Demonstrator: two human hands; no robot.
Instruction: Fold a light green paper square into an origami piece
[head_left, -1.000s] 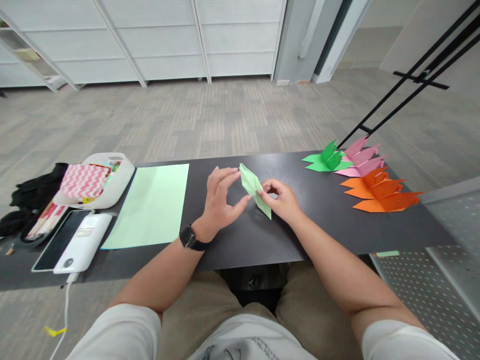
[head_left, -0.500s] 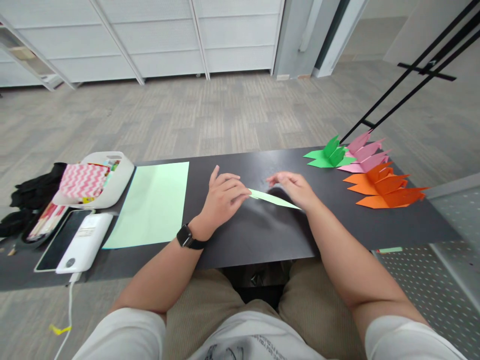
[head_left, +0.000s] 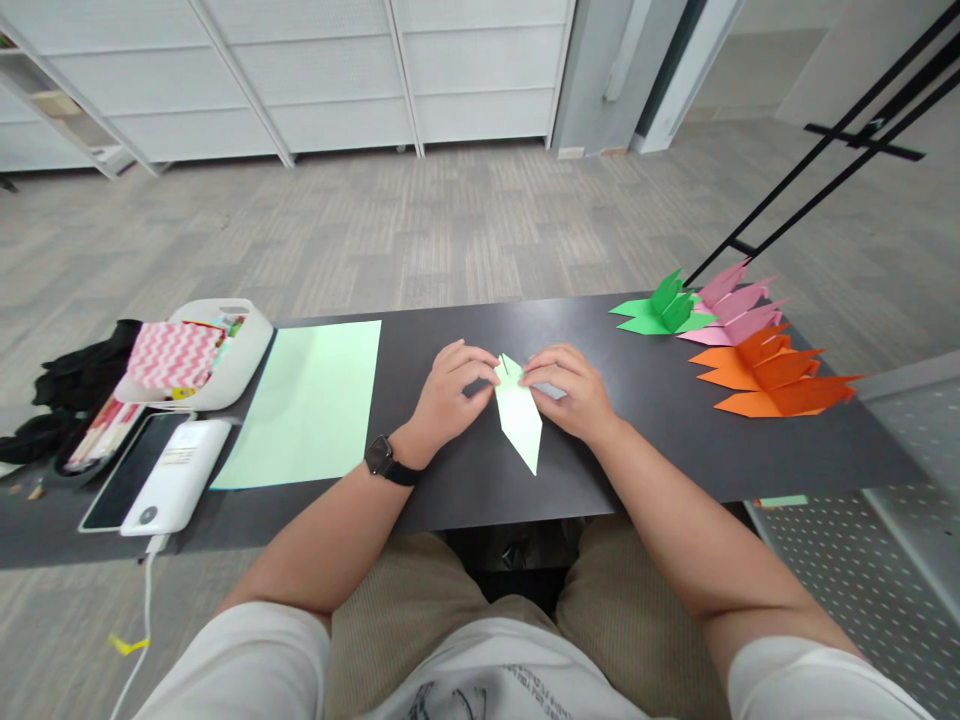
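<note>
A folded pale green paper [head_left: 520,415] hangs between my hands over the middle of the dark table, its long point toward me and a slit showing near its upper end. My left hand [head_left: 454,388], with a black watch at the wrist, pinches its upper left edge. On the opposite edge, my right hand [head_left: 571,392] grips the paper between thumb and fingers. Left of my hands lies a large pale green sheet [head_left: 304,405], flat on the table.
Folded paper figures in green [head_left: 664,308], pink [head_left: 739,308] and orange [head_left: 776,375] stand at the right. At the left are a white basket [head_left: 251,350] with a pink patterned pouch, a phone [head_left: 124,485], a white power bank [head_left: 176,478] with a cable, and black cloth [head_left: 82,365].
The folded paper has turned from a slanted, nearly edge-on position to point toward me with its face showing. My right hand has closed on its right edge.
</note>
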